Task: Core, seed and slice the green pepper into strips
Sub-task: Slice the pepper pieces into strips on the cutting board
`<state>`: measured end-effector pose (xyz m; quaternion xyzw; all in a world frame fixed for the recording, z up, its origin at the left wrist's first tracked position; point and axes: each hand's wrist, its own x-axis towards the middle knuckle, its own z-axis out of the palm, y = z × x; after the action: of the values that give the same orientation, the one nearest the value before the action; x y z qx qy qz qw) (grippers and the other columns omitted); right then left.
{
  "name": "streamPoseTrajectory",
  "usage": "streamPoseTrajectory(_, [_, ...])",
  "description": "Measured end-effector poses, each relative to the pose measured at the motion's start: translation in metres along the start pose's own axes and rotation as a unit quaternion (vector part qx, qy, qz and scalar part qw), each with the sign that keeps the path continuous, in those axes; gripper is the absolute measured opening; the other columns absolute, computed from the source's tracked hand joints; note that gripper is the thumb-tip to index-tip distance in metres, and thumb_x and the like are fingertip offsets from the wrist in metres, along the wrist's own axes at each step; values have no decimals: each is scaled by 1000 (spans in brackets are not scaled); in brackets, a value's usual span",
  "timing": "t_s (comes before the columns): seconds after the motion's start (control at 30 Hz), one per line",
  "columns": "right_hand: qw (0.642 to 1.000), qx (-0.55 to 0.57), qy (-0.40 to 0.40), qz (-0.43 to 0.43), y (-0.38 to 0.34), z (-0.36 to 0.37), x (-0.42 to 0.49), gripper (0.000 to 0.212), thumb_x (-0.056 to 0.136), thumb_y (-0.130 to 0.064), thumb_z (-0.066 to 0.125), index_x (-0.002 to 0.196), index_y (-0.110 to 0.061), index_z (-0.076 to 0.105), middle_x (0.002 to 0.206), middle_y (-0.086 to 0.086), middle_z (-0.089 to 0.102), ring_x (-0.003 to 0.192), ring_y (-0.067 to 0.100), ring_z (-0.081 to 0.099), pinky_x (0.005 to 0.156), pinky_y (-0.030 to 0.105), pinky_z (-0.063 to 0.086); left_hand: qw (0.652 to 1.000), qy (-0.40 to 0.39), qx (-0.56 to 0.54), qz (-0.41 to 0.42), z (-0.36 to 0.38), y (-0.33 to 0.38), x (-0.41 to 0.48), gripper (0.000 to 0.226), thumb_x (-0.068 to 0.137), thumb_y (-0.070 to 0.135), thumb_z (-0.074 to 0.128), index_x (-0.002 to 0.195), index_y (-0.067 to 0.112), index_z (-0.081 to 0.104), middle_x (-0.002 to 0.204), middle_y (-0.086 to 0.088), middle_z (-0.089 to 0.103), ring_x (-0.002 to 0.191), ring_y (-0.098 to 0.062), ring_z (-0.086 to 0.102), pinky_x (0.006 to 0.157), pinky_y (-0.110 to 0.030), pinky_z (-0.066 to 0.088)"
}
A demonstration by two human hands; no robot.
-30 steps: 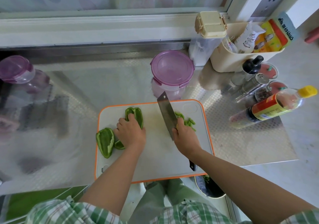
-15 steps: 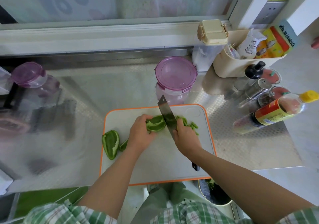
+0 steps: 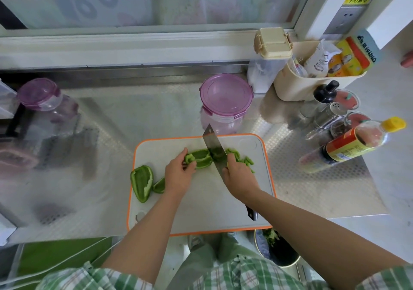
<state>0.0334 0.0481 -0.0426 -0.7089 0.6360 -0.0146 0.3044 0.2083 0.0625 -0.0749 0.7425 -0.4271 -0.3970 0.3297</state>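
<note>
A white cutting board [image 3: 201,209] with an orange rim lies on the steel counter. My left hand [image 3: 180,173] holds a green pepper piece [image 3: 202,158] down at the board's far middle. My right hand [image 3: 240,178] grips a cleaver [image 3: 214,149], whose blade stands on the right end of that piece. Several cut green strips [image 3: 242,159] lie just right of the blade. A pepper half [image 3: 142,183] lies cut side up at the board's left edge, with a smaller pepper piece [image 3: 159,185] beside it.
A purple-lidded container [image 3: 225,102] stands just behind the board. Another purple-lidded jar [image 3: 41,95] sits far left. Sauce bottles [image 3: 348,144], shakers and a cream caddy [image 3: 312,84] crowd the right. A bin [image 3: 277,249] with green scraps stands below the counter's front edge.
My left hand carried a pepper piece from the board's left to its far middle, beside the blade. The cleaver now rests on that piece's right end.
</note>
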Motion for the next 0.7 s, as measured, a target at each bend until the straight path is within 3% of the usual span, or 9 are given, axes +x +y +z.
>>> streamPoseTrajectory(0.07, [1000,5,18,-3,-3,-2,0,16,100,-17,39,113,-8,39,77,6,52,67,26,53,52,32,36,1000,18,15,1,1,4,-1,50,93,11,63,141,11,49,126,-12,63,99,-23,66,94,-41,53])
streamPoseTrajectory(0.2, [999,1,19,-27,-12,-2,-1,16,101,-19,39,113,-9,39,78,7,55,65,28,54,49,34,38,998,27,59,22,2,11,-2,48,90,11,66,136,14,56,123,-7,66,101,-25,66,96,-31,48])
streamPoseTrajectory(0.47, [1000,-24,5,-15,-14,7,-3,19,101,-17,38,119,-10,36,77,7,55,64,25,53,45,30,30,998,36,46,17,6,16,-13,42,75,7,74,114,16,61,109,-4,64,74,-11,61,80,-32,53])
streamPoseTrajectory(0.53, [1000,-16,4,-14,-13,6,-2,18,101,-18,39,117,-10,37,79,8,58,67,27,57,50,33,39,999,10,35,23,6,15,-14,51,74,8,76,121,15,58,113,-5,60,79,-10,62,80,-25,51])
streamPoseTrajectory(0.63, [1000,-15,2,-12,-13,6,0,16,100,-18,40,115,-11,37,79,8,58,67,28,58,53,35,41,997,-28,58,43,5,7,-13,64,78,6,72,138,11,49,125,-10,56,105,-19,60,92,-22,45])
streamPoseTrajectory(0.7, [1000,-17,3,-10,-13,7,0,16,101,-19,40,115,-11,37,78,7,58,67,27,58,53,35,41,997,-35,51,40,2,3,-13,65,81,5,71,141,10,47,127,-8,58,107,-20,62,93,-23,46])
